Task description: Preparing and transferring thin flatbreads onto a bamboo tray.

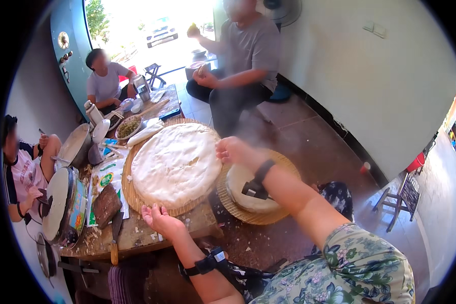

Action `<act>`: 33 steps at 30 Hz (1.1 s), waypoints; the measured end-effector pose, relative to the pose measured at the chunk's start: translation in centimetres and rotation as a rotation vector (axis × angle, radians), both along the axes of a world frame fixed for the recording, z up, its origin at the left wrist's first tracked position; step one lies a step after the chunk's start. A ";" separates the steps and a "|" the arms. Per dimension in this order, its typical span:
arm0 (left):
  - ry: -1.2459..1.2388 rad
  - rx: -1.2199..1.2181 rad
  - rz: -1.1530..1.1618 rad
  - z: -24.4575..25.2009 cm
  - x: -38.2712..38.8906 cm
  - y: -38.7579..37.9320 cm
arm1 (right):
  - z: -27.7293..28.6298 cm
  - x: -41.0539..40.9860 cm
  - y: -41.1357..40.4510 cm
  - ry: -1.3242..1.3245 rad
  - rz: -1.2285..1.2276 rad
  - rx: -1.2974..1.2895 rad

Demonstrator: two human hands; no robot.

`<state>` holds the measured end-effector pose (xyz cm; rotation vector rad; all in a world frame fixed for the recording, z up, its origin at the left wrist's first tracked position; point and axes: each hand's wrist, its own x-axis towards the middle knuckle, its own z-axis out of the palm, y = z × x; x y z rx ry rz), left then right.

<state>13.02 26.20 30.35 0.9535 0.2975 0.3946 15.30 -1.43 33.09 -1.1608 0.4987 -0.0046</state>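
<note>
A wide white round of thin flatbread (174,163) lies on a round reed mat (128,190) on the wooden table. My left hand (161,222) is palm up at the mat's near edge, fingers slightly curled and apart. At the bread's right edge is my right hand (235,152), its fingers bent; whether they pinch the edge is unclear. Under my right forearm a second reed mat (228,207) carries a thick pale round of flatbread (237,182), partly hidden by the forearm and wrist strap. Haze like steam hangs near my right hand.
Left of the mat are a brown block (106,205), a wooden-handled scraper (115,237), a printed bag (112,171) and a round griddle (57,205) with pale batter. One person works at the griddle; two others sit farther back. A bowl of greens (129,127) stands behind. A folding stool (401,197) is right.
</note>
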 end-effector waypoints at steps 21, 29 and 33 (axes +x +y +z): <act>-0.011 -0.103 -0.035 -0.4 0.5 1.0 | 0.6 -2.4 0.9 0.051 -0.033 -0.314; -0.032 -0.174 -0.026 -0.8 0.8 1.0 | 0.0 -2.3 0.2 -0.074 -0.025 -0.171; -0.063 -0.181 -0.028 -1.5 1.3 1.5 | 0.2 -2.5 1.2 -0.193 -0.108 -0.048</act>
